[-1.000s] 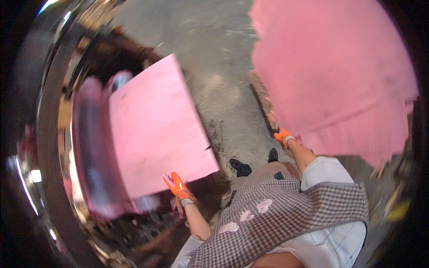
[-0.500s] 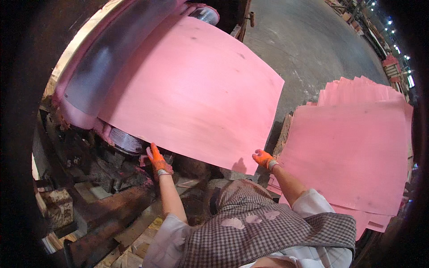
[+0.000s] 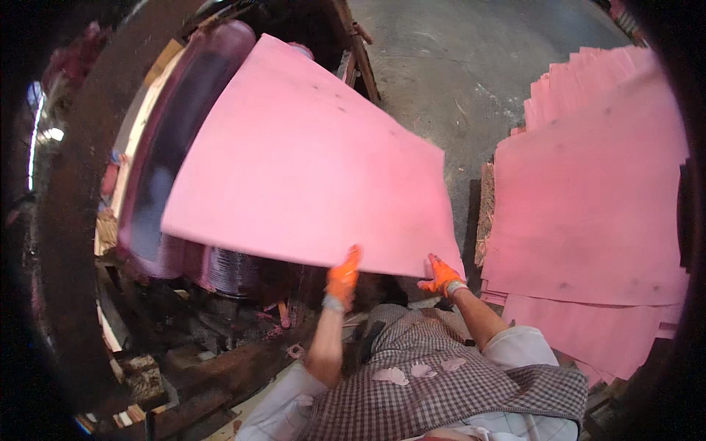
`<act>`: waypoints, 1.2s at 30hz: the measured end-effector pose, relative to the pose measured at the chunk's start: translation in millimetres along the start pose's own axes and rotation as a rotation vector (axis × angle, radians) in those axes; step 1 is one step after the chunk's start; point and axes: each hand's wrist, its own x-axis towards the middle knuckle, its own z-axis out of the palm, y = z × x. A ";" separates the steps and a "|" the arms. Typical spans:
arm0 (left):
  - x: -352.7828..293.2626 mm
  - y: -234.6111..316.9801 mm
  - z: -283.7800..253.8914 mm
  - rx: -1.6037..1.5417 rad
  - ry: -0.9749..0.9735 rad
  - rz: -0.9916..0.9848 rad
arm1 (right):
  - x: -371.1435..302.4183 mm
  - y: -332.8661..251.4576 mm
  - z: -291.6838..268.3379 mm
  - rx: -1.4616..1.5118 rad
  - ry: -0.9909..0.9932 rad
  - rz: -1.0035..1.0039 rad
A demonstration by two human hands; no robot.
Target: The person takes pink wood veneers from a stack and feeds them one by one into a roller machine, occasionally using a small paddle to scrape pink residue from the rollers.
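A wide, thin pink veneer sheet point(image 3: 309, 162) slants across the middle, its far left side close by a dark, pink-stained roller point(image 3: 165, 173). My left hand point(image 3: 343, 278), in an orange glove and a little blurred, grips the sheet's near edge. Close to the near right corner, my right hand point(image 3: 444, 277), gloved the same way, has its fingers over the sheet and its thumb by the edge. Whatever part of each hand lies beneath the sheet is hidden.
On the right stands a stack of pink sheets point(image 3: 588, 213) with uneven edges. Grey concrete floor point(image 3: 426, 66) runs between it and the roller machine. A ribbed cylinder point(image 3: 232, 272) and dark, dirty machine parts lie at lower left, with wood blocks point(image 3: 143, 378) below.
The pink sheet has come away from the roller and shifted toward the right. My left hand has moved right along its near edge and taken hold. The view has turned somewhat.
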 end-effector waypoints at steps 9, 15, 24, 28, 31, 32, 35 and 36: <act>222.7 536.0 86.8 -1.017 -0.879 0.250 | -109.4 240.3 -64.8 0.661 1.128 0.475; 183.8 610.0 93.3 -0.691 -0.558 1.249 | -372.6 301.9 -463.7 -0.233 1.893 0.946; 184.4 308.3 76.4 -0.566 -0.331 0.232 | -321.9 369.2 -370.3 -1.175 0.949 0.919; 108.0 161.4 14.4 -0.513 0.017 -0.133 | -191.4 362.0 -363.3 -0.587 0.607 1.153; 53.1 104.5 -1.6 -0.652 0.258 -0.258 | -150.1 410.1 -291.5 -0.037 0.821 0.901; 53.5 82.3 23.2 -0.748 0.314 -0.282 | -170.6 464.5 -308.9 0.037 0.774 0.884; -17.9 29.5 -46.5 -0.800 0.722 -0.585 | -2.0 276.2 -156.3 -0.091 0.388 0.444; -40.2 17.6 -55.9 -1.019 0.871 -0.574 | 11.9 189.1 -125.8 0.123 0.049 0.344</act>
